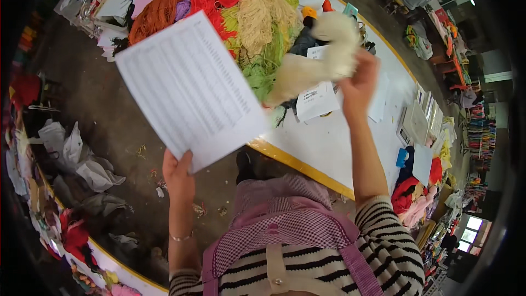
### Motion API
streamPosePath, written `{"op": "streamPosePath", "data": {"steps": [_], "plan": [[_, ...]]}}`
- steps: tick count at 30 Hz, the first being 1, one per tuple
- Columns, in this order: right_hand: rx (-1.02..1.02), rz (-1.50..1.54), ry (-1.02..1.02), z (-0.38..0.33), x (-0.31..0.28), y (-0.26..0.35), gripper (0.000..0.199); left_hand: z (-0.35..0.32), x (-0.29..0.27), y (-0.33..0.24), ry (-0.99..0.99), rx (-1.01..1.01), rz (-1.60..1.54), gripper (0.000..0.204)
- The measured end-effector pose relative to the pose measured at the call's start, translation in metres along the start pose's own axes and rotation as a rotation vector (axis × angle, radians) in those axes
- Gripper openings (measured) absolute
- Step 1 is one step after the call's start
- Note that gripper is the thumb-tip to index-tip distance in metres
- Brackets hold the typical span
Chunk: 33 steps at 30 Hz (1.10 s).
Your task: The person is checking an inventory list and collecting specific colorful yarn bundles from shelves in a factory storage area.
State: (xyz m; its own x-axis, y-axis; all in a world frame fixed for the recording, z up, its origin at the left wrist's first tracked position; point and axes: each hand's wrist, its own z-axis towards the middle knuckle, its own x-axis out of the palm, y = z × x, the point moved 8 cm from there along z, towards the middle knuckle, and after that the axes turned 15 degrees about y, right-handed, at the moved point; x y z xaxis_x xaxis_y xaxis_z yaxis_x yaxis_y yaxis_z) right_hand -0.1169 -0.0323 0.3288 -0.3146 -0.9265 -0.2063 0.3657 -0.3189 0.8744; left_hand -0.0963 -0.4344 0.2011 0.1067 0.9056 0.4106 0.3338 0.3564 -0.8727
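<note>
My left hand point(178, 178) pinches the lower corner of a white printed sheet of paper point(192, 93), which tilts out over the floor and the table's near edge. Over the white table point(329, 151), my right hand point(359, 85) grips a cream skein of yarn point(298, 78), blurred by motion. The skein hangs across to the left, and its low end comes close to the paper's right side. Beneath it lie a dark bundle and a small printed paper point(318, 101). Beyond the sheet rises a heap of loose yarn: red point(205, 0), beige point(266, 8), green point(262, 71) and rust-brown point(164, 3).
Yellow edging point(298, 161) runs along the table's near side. A scale-like device point(413, 120) sits at the right, beside red and pink yarn point(408, 197). White plastic bags point(90, 164) litter the floor at left. Another table point(118, 266) curves along the lower left.
</note>
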Motion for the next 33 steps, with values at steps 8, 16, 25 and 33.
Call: {"op": "streamPosePath", "data": {"steps": [8,16,25,33], "plan": [[-0.051,0.95,-0.309,-0.116,-0.15,0.088,0.048,0.053,0.067,-0.041,0.227,0.185,-0.052,0.031],[0.625,-0.315,-0.544,-0.274,-0.263,0.081,0.032,0.051,0.08,-0.058,0.221,0.212,-0.056,0.029],[0.892,-1.191,-0.159,-0.316,-0.364,0.004,0.04,0.032,0.053,-0.099,0.021,0.394,0.09,0.03],[0.698,-0.519,0.223,-0.196,-0.19,-0.09,0.032,0.02,0.137,-0.098,0.143,0.348,0.03,0.032]]}}
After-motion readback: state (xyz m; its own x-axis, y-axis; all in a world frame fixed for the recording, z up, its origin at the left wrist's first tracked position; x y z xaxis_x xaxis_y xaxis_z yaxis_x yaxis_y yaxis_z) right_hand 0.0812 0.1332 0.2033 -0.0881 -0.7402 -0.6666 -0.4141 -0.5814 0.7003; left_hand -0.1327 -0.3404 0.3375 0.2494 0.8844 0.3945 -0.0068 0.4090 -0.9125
